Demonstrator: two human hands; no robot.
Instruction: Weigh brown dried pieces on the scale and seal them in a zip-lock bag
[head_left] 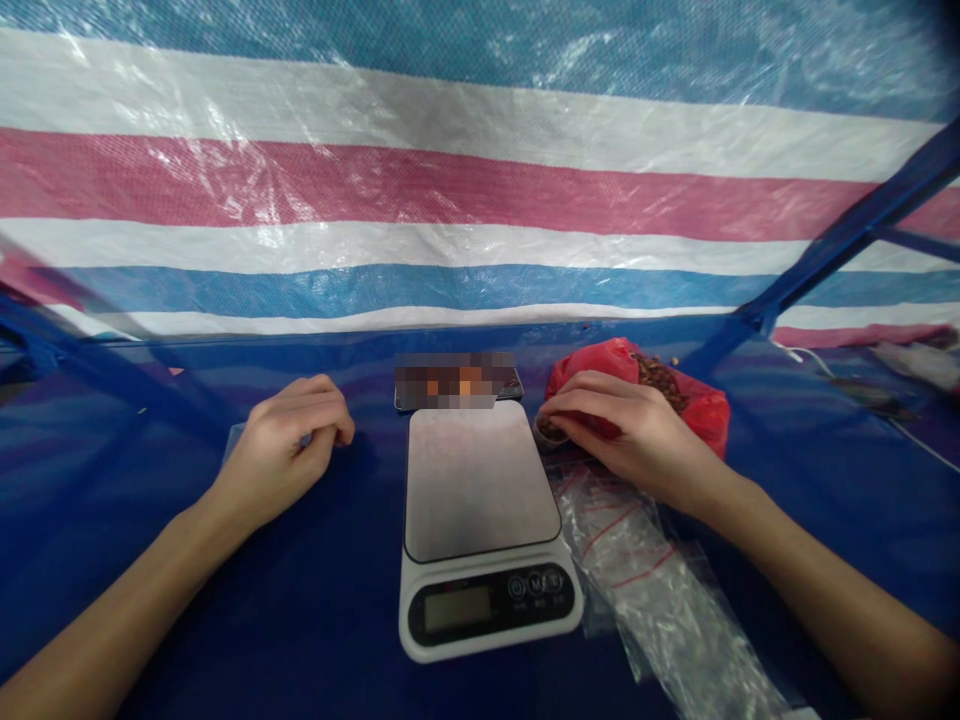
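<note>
A white kitchen scale [480,520] with a bare grey platform and a blank display sits on the blue table cover in front of me. My left hand [289,440] rests left of it, fingers curled loosely around the edge of a small clear bag [234,440] lying flat. My right hand [626,425] lies right of the scale's far corner, fingers closed over a small scoop or cup [546,430] with brown bits in it. Just behind that hand a red plastic bag [701,400] lies open, with brown dried pieces [660,378] showing inside.
A pile of clear zip bags with red seal lines [660,580] lies right of the scale under my right forearm. A phone [457,385] lies behind the scale. A striped tarp wall [450,200] stands at the back. A blue frame bar [847,235] slants at right.
</note>
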